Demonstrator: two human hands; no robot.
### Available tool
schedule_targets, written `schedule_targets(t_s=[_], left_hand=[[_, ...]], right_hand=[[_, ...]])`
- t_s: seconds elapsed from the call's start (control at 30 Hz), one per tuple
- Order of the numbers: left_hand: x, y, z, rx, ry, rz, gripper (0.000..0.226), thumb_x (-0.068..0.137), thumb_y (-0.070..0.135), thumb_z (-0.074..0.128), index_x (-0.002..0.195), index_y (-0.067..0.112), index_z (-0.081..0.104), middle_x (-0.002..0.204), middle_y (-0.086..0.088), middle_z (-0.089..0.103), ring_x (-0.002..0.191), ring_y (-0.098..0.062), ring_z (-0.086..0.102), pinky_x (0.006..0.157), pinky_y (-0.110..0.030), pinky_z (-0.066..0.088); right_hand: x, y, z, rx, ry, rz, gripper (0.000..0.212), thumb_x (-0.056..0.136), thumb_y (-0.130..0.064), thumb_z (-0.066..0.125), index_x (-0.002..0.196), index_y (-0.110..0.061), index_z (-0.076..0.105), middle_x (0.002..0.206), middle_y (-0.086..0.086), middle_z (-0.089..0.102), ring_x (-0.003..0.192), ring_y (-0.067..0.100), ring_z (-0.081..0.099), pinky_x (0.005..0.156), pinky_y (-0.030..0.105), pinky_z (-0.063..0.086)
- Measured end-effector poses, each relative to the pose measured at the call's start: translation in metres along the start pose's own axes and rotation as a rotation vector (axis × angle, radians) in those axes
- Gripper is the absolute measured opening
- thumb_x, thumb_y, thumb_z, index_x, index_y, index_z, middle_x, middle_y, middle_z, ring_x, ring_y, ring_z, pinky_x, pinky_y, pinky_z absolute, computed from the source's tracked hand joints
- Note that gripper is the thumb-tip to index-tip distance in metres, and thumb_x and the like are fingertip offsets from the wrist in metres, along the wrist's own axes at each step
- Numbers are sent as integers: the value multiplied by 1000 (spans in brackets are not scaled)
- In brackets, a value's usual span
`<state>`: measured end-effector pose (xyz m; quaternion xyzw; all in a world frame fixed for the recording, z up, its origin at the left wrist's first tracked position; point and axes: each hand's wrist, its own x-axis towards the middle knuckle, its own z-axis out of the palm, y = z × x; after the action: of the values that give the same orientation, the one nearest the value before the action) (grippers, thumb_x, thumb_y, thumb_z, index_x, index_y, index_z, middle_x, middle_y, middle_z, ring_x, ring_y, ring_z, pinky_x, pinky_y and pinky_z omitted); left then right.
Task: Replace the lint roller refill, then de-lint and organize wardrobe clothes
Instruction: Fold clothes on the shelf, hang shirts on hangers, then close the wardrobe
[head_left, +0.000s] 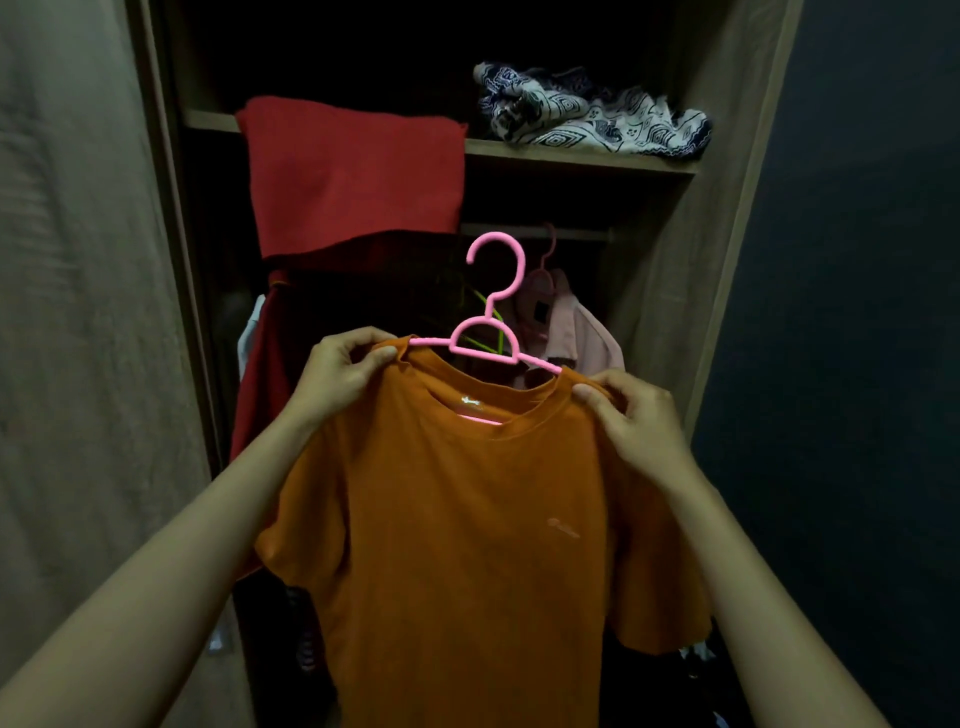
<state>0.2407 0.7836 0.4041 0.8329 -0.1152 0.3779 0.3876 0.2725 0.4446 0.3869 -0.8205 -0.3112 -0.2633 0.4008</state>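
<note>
Orange T-shirt (467, 519) on pink hanger (489, 310), chest logo (563, 530) unreadable, left hand (337, 374) and right hand (636, 415) pinching shoulders.

The T-shirt (467, 519) sat on a hanger (493, 291) before the open wardrobe (727, 208), with the left hand (337, 374) at its left shoulder and the right hand (639, 421) at its right. Behind and above, a cloth (353, 176) hung over the shelf (571, 156) edge at left, and a heap of fabric (587, 114) lay on the shelf at right. Below the shelf, a garment (571, 327) hung from the rail (571, 232), behind the hanger.
</note>
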Motion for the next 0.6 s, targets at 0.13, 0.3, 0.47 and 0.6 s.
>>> schedule_targets(t_s=[0.13, 0.3, 0.47, 0.6], left_hand=[[2, -7, 1, -20, -13, 1, 13, 95, 20, 58, 102, 24, 68, 100, 5, 69, 96, -4, 62, 82, -12, 45], [5, -13, 13, -10, -23, 16, 15, 95, 23, 58, 102, 34, 65, 103, 7, 68, 101, -6, 61, 89, -19, 47], [-6, -20, 19, 223, 17, 55, 30, 97, 30, 53, 127, 28, 58, 126, 4, 60, 119, -11, 53, 106, -40, 40], [-34, -24, 9, 629, 257, 157, 45, 100, 32, 43, 143, 19, 43, 149, -6, 41, 139, -21, 35, 115, -41, 22]], right_hand=[[-9, -9, -32, 174, -386, 82, 22, 95, -34, 49, 112, -28, 62, 106, -14, 66, 97, -4, 62, 80, 8, 48], [-25, -17, -19, 320, -242, 143, 23, 98, -27, 45, 113, -22, 63, 106, -9, 66, 96, -2, 62, 77, 5, 45], [-39, -22, -6, 335, -151, 223, 20, 97, -29, 46, 105, -24, 64, 97, -8, 68, 87, -4, 63, 69, 5, 46], [-46, -24, 23, 337, -63, 294, 17, 97, -31, 48, 101, -27, 64, 92, -10, 68, 84, -4, 64, 71, 13, 44]])
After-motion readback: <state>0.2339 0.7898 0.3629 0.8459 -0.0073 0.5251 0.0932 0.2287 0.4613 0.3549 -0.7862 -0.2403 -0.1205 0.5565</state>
